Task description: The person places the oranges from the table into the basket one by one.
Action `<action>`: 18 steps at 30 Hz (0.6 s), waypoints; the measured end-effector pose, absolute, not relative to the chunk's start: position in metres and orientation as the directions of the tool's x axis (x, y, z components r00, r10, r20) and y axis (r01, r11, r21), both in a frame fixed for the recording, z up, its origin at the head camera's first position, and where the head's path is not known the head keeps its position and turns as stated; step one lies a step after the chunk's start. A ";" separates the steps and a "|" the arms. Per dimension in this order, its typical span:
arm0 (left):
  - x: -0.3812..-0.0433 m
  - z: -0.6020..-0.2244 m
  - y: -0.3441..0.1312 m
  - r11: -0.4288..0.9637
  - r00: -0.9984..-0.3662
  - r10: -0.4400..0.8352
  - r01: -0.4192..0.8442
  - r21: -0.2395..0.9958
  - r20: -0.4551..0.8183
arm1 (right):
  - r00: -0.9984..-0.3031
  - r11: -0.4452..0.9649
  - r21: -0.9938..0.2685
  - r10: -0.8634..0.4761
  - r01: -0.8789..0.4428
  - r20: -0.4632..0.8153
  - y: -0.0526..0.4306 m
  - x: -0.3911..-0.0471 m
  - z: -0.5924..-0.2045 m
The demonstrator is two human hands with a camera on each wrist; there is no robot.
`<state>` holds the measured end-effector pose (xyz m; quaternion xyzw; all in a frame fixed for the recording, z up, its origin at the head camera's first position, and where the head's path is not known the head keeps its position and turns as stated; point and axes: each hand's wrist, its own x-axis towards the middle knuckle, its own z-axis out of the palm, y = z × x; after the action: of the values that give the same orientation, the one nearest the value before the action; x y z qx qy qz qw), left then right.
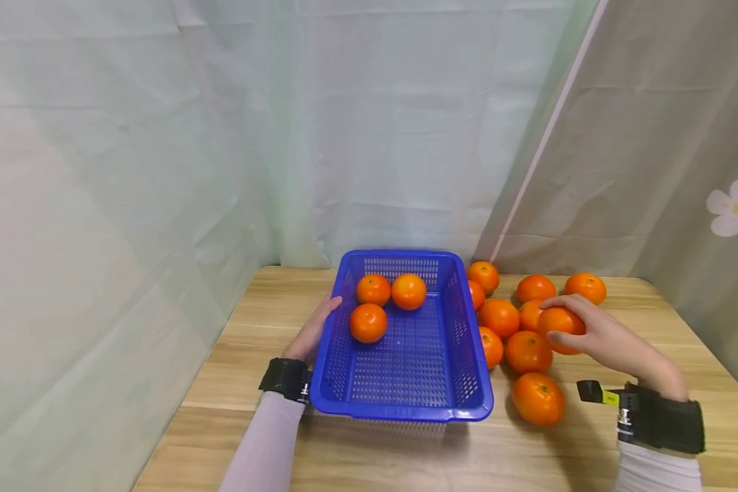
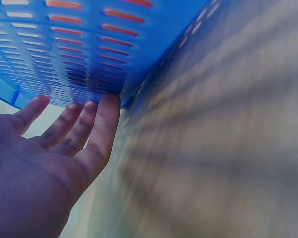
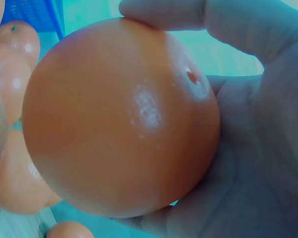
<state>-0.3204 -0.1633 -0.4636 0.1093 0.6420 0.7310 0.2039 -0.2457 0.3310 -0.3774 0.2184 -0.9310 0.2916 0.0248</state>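
A blue plastic basket (image 1: 400, 406) with slotted walls stands on the table, three oranges (image 1: 368, 323) lying in its far left part. My left hand (image 1: 312, 329) is at the basket's left side. In the left wrist view, the fingers (image 2: 103, 126) are extended and touch the slotted outer wall. To the right of the basket, my right hand (image 1: 603, 335) grips an orange (image 1: 556, 328) between thumb and fingers. The right wrist view shows this orange (image 3: 119, 119) close up, against the palm. Whether it is lifted off the table I cannot tell.
Several loose oranges (image 1: 529, 352) crowd the wooden table (image 1: 234, 383) between the basket and my right hand. One orange (image 1: 538, 398) lies nearest the front, and another (image 1: 586, 288) sits at the back right. Pale curtains (image 1: 393, 137) hang behind the table.
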 end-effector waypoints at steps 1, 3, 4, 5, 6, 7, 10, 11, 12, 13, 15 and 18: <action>-0.320 -0.464 -0.163 -0.095 -0.892 0.442 -0.155 0.983 -0.098 | -0.900 0.730 -0.533 -0.396 -0.428 0.180 0.329 -0.246 -0.377; -0.320 -0.465 -0.163 -0.101 -0.889 0.448 -0.155 0.983 -0.095 | -0.894 0.720 -0.535 -0.405 -0.442 0.193 0.325 -0.247 -0.378; -0.320 -0.466 -0.162 -0.103 -0.889 0.448 -0.156 0.982 -0.094 | -0.891 0.719 -0.531 -0.409 -0.449 0.200 0.324 -0.247 -0.379; -0.320 -0.466 -0.162 -0.106 -0.889 0.448 -0.155 0.982 -0.093 | -0.886 0.714 -0.530 -0.413 -0.458 0.210 0.322 -0.248 -0.379; -0.319 -0.467 -0.162 -0.111 -0.889 0.450 -0.154 0.982 -0.089 | -0.880 0.709 -0.525 -0.419 -0.471 0.224 0.321 -0.249 -0.379; -0.319 -0.467 -0.161 -0.108 -0.890 0.446 -0.155 0.982 -0.092 | -0.874 0.704 -0.521 -0.424 -0.483 0.237 0.319 -0.249 -0.380; -0.319 -0.467 -0.161 -0.104 -0.891 0.444 -0.151 0.983 -0.090 | -0.855 0.692 -0.504 -0.442 -0.518 0.272 0.315 -0.251 -0.380; -0.318 -0.466 -0.161 -0.102 -0.890 0.446 -0.151 0.983 -0.090 | -0.850 0.686 -0.503 -0.446 -0.525 0.279 0.313 -0.252 -0.379; -0.318 -0.466 -0.161 -0.102 -0.889 0.449 -0.150 0.983 -0.089 | -0.848 0.682 -0.505 -0.448 -0.529 0.283 0.312 -0.252 -0.378; -0.319 -0.465 -0.161 -0.104 -0.888 0.451 -0.150 0.983 -0.088 | -0.848 0.677 -0.512 -0.449 -0.528 0.282 0.310 -0.251 -0.377; -0.319 -0.464 -0.161 -0.108 -0.888 0.452 -0.150 0.983 -0.085 | -0.849 0.670 -0.524 -0.448 -0.526 0.280 0.306 -0.251 -0.375; -0.320 -0.462 -0.161 -0.114 -0.891 0.446 -0.148 0.982 -0.082 | -0.849 0.659 -0.538 -0.448 -0.525 0.280 0.299 -0.248 -0.370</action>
<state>-0.3199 -0.1613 -0.4621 0.1176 0.6345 0.7369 0.2015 -0.2479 0.2990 -0.3697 0.2678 -0.9087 0.3142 0.0614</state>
